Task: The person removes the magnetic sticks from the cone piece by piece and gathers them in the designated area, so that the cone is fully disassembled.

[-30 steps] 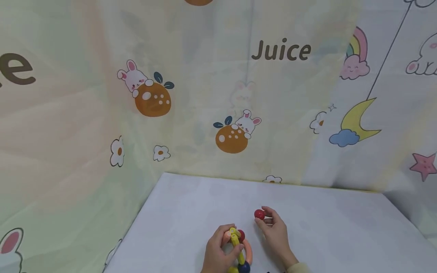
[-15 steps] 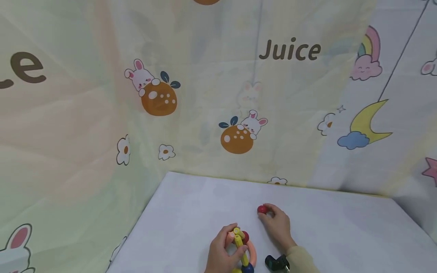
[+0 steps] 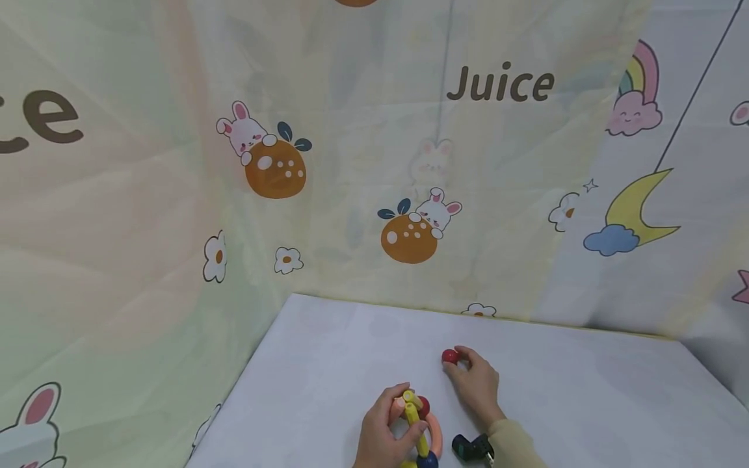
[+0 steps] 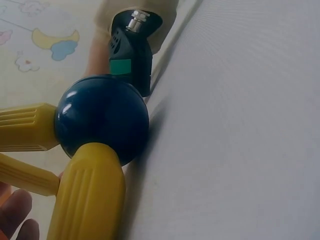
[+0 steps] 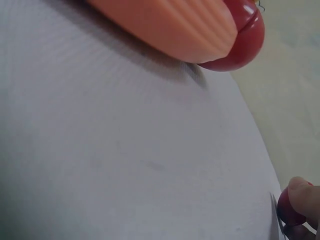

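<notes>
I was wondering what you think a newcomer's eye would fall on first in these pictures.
Probably the cartoon-printed backdrop with the word "Juice", filling most of the head view above the white table. Next, low in that view, the left hand grips a toy of rods and balls, and the right hand, farther forward, pinches a red ball. In the left wrist view, a dark blue ball joined to yellow rods looms large.

Soft, dim light leaves small glints on the blue ball [image 4: 105,112].
</notes>
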Demonstrator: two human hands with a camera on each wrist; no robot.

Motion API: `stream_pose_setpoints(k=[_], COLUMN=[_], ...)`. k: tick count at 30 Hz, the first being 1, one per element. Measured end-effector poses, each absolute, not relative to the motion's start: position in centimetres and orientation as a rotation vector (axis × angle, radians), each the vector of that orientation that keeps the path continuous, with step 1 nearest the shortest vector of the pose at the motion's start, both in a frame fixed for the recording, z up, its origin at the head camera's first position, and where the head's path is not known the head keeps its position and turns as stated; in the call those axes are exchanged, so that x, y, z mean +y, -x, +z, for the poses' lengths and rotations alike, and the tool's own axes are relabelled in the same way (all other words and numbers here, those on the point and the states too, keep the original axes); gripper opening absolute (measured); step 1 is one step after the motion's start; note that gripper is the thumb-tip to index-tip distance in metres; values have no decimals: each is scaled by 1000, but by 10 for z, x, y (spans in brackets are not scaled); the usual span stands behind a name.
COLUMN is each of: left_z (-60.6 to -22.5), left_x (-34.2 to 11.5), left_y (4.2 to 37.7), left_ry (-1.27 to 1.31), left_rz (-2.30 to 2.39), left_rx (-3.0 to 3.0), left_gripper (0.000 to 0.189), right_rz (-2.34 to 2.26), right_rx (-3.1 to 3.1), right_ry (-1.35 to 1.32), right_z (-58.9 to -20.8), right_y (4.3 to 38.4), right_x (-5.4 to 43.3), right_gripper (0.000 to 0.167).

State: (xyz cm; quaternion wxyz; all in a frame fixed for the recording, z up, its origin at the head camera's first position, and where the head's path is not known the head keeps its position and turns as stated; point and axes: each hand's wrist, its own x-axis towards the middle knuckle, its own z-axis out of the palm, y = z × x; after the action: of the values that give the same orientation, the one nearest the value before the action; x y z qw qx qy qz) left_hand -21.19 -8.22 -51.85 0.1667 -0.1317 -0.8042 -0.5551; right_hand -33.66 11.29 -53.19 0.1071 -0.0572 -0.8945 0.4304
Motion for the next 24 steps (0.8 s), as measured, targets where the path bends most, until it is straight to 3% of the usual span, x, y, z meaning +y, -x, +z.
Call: stream_pose_setpoints(k=[6,12,20,24], left_z=[-520,-519,-518,-521], left_x=[-82,-83,-84,-82], left_y=[212,211,210,211], left_ry=[318,281,315,328], left_rz=[-1532,-1425,-1433,-1452], left_rx=[-2337,-2352,-2311,-2261], left_gripper=[46,42,41,38], right_rz=[1285,1260,1496,1495], right_rx=[-2608,-2476,-2446,-2380], right_ry=[195,144,-583,-740], right_z=[-527,-515,-495,-492], right_y=[327,299,252,246], right_x=[116,108,83,78], right_gripper=[51,35,45,42])
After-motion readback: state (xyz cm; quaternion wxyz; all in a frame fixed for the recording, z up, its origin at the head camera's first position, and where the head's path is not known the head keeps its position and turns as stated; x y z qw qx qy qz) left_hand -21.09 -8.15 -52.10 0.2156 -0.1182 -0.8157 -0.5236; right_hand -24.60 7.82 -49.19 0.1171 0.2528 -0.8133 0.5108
